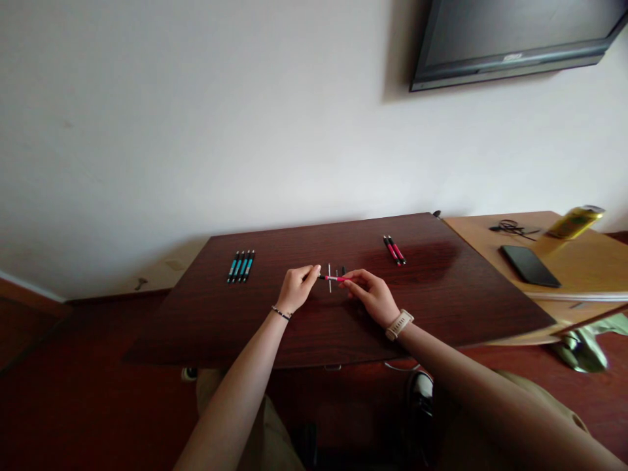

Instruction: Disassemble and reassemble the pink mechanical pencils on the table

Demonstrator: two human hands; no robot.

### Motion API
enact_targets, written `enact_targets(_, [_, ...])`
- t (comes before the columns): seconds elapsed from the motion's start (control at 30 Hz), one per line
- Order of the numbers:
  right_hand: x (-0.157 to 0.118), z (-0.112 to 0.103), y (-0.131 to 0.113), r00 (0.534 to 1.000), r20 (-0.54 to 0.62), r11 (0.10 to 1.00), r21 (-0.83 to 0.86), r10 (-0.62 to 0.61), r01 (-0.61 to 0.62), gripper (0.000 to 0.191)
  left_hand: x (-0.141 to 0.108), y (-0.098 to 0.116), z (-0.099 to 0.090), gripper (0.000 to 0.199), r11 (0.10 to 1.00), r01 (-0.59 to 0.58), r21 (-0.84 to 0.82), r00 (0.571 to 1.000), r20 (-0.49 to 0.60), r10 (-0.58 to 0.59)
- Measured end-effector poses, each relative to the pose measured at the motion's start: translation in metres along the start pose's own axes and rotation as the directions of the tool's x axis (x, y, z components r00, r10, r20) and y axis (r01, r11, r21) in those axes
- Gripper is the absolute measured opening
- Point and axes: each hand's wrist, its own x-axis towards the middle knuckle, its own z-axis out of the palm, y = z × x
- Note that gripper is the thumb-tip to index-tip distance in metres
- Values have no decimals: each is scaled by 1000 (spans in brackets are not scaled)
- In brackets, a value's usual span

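Both hands hold a pink and black pen (334, 279) level between them, over the middle of the dark table. My left hand (296, 288) pinches its black end, and my right hand (371, 294) pinches the pink end. Beneath and just beyond the pen lies a thin pale rod (330, 268), with small dark parts (343, 269) beside it, partly hidden by my right hand. To the left, several blue and black pens (241, 266) lie in a row. Two pink and black pens (394, 250) rest together at the right.
The dark wooden table (275, 333) stands against a wall. On a lighter cabinet (490, 242) at right are a black phone (530, 265), a cable (513, 228) and a yellow can (575, 222). A television (515, 39) hangs above.
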Motion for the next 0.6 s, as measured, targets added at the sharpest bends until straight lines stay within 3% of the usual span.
enact_targets(0.3, [0,-1,0,1000,-3,999,40,18,-18,34,-1,-2,1,50,987,80,-139,995,63,-72])
enact_targets(0.43, [0,-1,-1,1000,-7,999,41,24,-24,35,-1,1,-2,42,992,23,-123,993,120,-8])
enact_targets(0.6, [0,0,-2,1000,-2,999,46,19,-19,35,0,5,-4,38,998,-40,-47,995,87,44])
